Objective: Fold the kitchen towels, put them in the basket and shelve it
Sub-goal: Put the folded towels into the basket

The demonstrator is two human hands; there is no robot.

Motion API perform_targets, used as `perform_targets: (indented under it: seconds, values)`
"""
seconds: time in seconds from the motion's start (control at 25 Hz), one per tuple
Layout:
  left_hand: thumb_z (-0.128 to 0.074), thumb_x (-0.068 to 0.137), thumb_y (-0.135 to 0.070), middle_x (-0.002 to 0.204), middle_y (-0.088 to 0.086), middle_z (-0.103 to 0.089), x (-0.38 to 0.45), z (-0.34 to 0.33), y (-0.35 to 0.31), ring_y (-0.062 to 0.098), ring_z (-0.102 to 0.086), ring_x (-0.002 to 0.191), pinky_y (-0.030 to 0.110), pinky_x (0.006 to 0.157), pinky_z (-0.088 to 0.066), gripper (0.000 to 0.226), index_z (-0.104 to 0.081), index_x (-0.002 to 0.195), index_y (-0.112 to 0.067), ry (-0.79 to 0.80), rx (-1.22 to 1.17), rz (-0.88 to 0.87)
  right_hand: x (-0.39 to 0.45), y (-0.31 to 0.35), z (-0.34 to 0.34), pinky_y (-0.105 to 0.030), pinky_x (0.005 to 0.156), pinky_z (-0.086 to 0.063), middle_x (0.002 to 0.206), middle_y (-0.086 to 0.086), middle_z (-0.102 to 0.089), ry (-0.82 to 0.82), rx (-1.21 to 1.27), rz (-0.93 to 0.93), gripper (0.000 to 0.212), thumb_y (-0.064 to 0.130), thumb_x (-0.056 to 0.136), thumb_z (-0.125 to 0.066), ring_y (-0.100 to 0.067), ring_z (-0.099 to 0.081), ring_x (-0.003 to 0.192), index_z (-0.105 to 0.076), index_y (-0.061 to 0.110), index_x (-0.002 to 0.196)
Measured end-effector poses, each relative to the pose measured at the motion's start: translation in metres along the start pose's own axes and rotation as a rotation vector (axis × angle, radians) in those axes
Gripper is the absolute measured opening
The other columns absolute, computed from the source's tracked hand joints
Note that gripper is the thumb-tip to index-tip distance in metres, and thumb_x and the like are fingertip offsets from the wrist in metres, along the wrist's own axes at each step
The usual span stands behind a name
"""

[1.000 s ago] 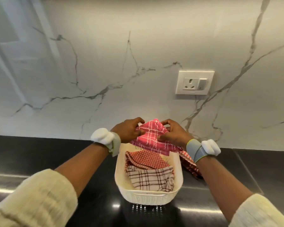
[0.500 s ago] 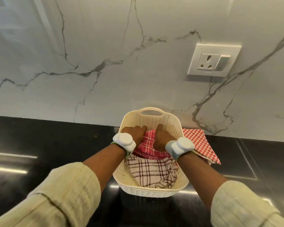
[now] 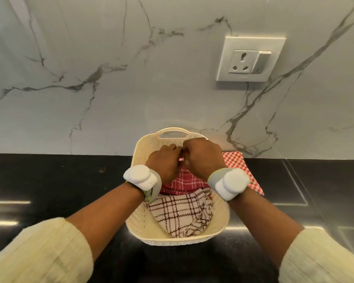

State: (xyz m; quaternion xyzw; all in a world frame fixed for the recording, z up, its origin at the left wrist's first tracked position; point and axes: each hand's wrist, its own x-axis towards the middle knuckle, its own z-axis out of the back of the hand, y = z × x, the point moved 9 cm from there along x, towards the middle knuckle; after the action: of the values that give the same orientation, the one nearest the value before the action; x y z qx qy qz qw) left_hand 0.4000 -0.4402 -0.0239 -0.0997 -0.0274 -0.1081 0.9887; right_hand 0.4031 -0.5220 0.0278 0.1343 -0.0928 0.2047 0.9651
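A cream plastic basket (image 3: 140, 225) stands on the black counter against the wall. Inside it lie a white towel with brown checks (image 3: 182, 215) at the front and a red plaid towel (image 3: 184, 181) behind it. My left hand (image 3: 164, 163) and my right hand (image 3: 202, 158) are both down in the back of the basket, knuckles up, fingers curled onto the far edge of the red plaid towel. The fingertips are hidden. A red gingham towel (image 3: 239, 170) lies folded on the counter just right of the basket.
The marble wall rises directly behind the basket, with a white socket and switch plate (image 3: 250, 59) up on the right. The glossy black counter (image 3: 49, 180) stretches to both sides. A seam line (image 3: 294, 180) runs through the counter at the right.
The red plaid towel went from above the basket's far rim down into the basket. Both hands followed it and have since shifted toward the basket's back wall.
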Motion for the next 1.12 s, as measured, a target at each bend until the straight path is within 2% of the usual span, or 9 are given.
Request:
perform_targets:
  seconds: [0.16, 0.28, 0.32, 0.4, 0.48, 0.64, 0.8, 0.96, 1.12]
  values:
    - [-0.045, 0.098, -0.039, 0.124, 0.004, -0.051, 0.003, -0.025, -0.016, 0.025, -0.047, 0.115, 0.041, 0.092, -0.045, 0.034, -0.052, 0.125, -0.02, 0.101, -0.124, 0.008, -0.021, -0.085, 0.027, -0.027, 0.068, -0.048, 0.08, 0.004, -0.069, -0.204, 0.315, -0.259, 0.01, 0.03, 0.083, -0.063, -0.018, -0.062, 0.076, -0.068, 0.023, 0.086]
    - [-0.041, 0.099, -0.04, 0.135, 0.006, -0.048, -0.003, -0.069, -0.03, 0.029, -0.046, 0.122, 0.043, 0.099, -0.042, 0.043, -0.045, 0.138, -0.023, 0.288, -0.056, -0.078, -0.056, -0.169, 0.004, -0.032, 0.073, -0.052, 0.083, -0.002, -0.07, -0.268, 0.343, -0.534, 0.01, 0.028, 0.081, -0.066, -0.024, -0.065, 0.083, -0.069, 0.021, 0.087]
    - [-0.039, 0.1, -0.04, 0.142, 0.006, -0.044, -0.006, -0.08, -0.033, 0.03, -0.042, 0.128, 0.045, 0.102, -0.041, 0.046, -0.04, 0.143, -0.024, 0.328, 0.008, -0.106, -0.064, -0.191, -0.011, -0.034, 0.079, -0.052, 0.092, -0.007, -0.069, -0.22, 0.294, -0.6, 0.017, 0.03, 0.081, -0.067, -0.027, -0.064, 0.091, -0.069, 0.019, 0.094]
    - [-0.034, 0.102, -0.038, 0.157, 0.003, -0.026, -0.013, -0.087, -0.028, 0.03, -0.028, 0.14, 0.05, 0.107, -0.036, 0.051, -0.025, 0.151, -0.027, 0.365, 0.095, -0.109, -0.066, -0.212, -0.048, -0.038, 0.092, -0.047, 0.117, -0.015, -0.061, 0.0, 0.214, -0.657, 0.046, 0.04, 0.08, -0.068, -0.034, -0.058, 0.11, -0.063, 0.012, 0.115]
    - [-0.033, 0.102, -0.034, 0.162, -0.001, -0.01, -0.015, -0.089, -0.024, 0.029, -0.016, 0.146, 0.054, 0.11, -0.033, 0.055, -0.012, 0.153, -0.03, 0.405, 0.135, -0.089, -0.062, -0.218, -0.071, -0.04, 0.097, -0.045, 0.128, -0.018, -0.056, 0.15, 0.257, -0.704, 0.064, 0.053, 0.079, -0.067, -0.036, -0.054, 0.117, -0.059, 0.007, 0.123]
    - [-0.031, 0.103, -0.034, 0.162, -0.003, -0.001, -0.017, -0.09, -0.028, 0.028, -0.009, 0.148, 0.053, 0.111, -0.032, 0.057, -0.004, 0.154, -0.032, 0.452, 0.161, -0.08, -0.053, -0.217, -0.076, -0.036, 0.091, -0.047, 0.123, -0.013, -0.064, 0.143, 0.415, -0.745, 0.062, 0.05, 0.076, -0.072, -0.033, -0.06, 0.111, -0.063, 0.006, 0.119]
    - [-0.029, 0.103, -0.035, 0.162, -0.004, -0.002, -0.017, -0.092, -0.025, 0.028, -0.007, 0.148, 0.053, 0.11, -0.034, 0.056, -0.005, 0.154, -0.033, 0.457, 0.155, -0.082, -0.051, -0.211, -0.06, -0.04, 0.093, -0.049, 0.123, -0.011, -0.062, -0.062, 0.428, -0.722, 0.058, 0.031, 0.071, -0.081, -0.031, -0.058, 0.112, -0.059, 0.009, 0.12]
    - [-0.026, 0.104, -0.037, 0.162, -0.004, -0.005, -0.017, -0.088, -0.026, 0.027, -0.009, 0.148, 0.052, 0.11, -0.033, 0.052, -0.009, 0.154, -0.032, 0.446, 0.15, -0.092, -0.051, -0.198, -0.051, -0.035, 0.078, -0.047, 0.098, -0.004, -0.057, -0.19, 0.586, -0.663, 0.032, 0.012, 0.073, -0.076, -0.025, -0.056, 0.097, -0.051, 0.014, 0.092]
    - [-0.038, 0.102, -0.031, 0.16, 0.0, -0.019, -0.016, -0.08, -0.027, 0.027, -0.02, 0.146, 0.045, 0.115, -0.028, 0.051, -0.025, 0.151, -0.027, 0.469, -0.038, -0.073, -0.055, -0.178, -0.017, -0.034, 0.077, -0.051, 0.09, 0.001, -0.057, -0.326, 0.684, -0.582, 0.032, 0.009, 0.076, -0.075, -0.017, -0.057, 0.086, -0.048, 0.015, 0.092]
